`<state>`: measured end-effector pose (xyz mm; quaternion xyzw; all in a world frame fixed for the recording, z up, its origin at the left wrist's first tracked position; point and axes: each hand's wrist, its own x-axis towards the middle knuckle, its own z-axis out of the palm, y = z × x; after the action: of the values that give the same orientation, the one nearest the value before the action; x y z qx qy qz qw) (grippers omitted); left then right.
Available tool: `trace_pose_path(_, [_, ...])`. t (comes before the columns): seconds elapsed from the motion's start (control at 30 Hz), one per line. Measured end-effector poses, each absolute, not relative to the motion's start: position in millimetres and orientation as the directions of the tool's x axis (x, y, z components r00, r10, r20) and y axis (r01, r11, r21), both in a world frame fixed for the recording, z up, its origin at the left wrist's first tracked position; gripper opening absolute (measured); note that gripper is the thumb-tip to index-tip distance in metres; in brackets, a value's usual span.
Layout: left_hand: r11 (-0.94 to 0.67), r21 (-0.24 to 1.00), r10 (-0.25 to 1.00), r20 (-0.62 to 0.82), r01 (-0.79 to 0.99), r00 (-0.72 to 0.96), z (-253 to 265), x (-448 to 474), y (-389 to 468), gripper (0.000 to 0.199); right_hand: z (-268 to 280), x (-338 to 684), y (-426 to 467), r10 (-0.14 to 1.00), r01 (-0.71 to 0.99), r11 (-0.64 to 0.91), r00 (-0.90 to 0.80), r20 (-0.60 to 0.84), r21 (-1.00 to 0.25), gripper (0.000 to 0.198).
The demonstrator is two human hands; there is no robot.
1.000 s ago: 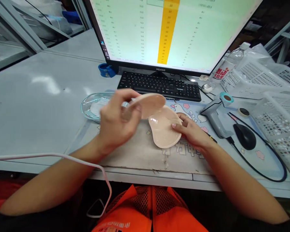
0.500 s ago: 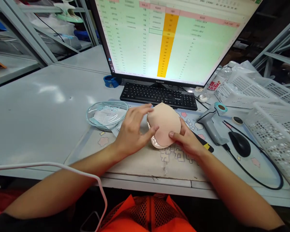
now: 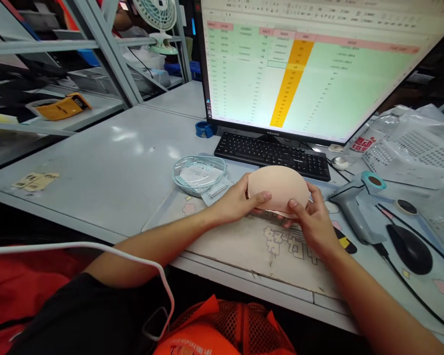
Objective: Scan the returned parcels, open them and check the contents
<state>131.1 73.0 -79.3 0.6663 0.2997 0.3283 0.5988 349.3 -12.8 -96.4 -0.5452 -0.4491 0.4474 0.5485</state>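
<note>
A beige, rounded bra cup (image 3: 278, 185) with a shiny edge along its underside is held up above the desk mat. My left hand (image 3: 239, 202) grips its left side, thumb lying across the front. On the other side my right hand (image 3: 314, 217) holds the lower right edge, its thumb on the front and some fingertips showing underneath. The backs of both hands' fingers are partly hidden by the cup. Left of it lies a clear, blue-trimmed zip pouch (image 3: 199, 173) with a white paper inside and a tag beside it.
A black keyboard (image 3: 270, 154) sits under the monitor (image 3: 303, 74). At right are a grey barcode scanner (image 3: 355, 209), a black mouse (image 3: 409, 249), a utility knife (image 3: 345, 240) and white plastic baskets (image 3: 407, 165). A white cable (image 3: 133, 256) crosses my left forearm.
My left hand, raised with fingers spread at the cup's edge before, now grips its left side. The cup has tilted and turned to lie wider. The camera view has swung left.
</note>
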Motion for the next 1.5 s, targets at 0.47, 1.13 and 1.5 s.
trace_pose_path(0.47, [-0.393, 0.028, 0.914, -0.097, 0.919, 0.394, -53, 63, 116, 0.087, -93, 365, -7, 0.943, 0.017, -0.020, 0.333, -0.013, -1.000, 0.089])
trace_pose_path(1.13, [-0.544, 0.027, 0.820, 0.228, 0.839, 0.525, -82, 116, 92, 0.061, -86, 359, -13, 0.960, -0.008, -0.012, 0.279, -0.014, -1.000, 0.090])
trace_pose_path(1.5, [-0.591, 0.255, 0.764, -0.129, 0.765, 0.632, -53, 59, 120, 0.130, -106, 363, -7, 0.945, -0.069, -0.076, 0.313, -0.094, -0.995, 0.088])
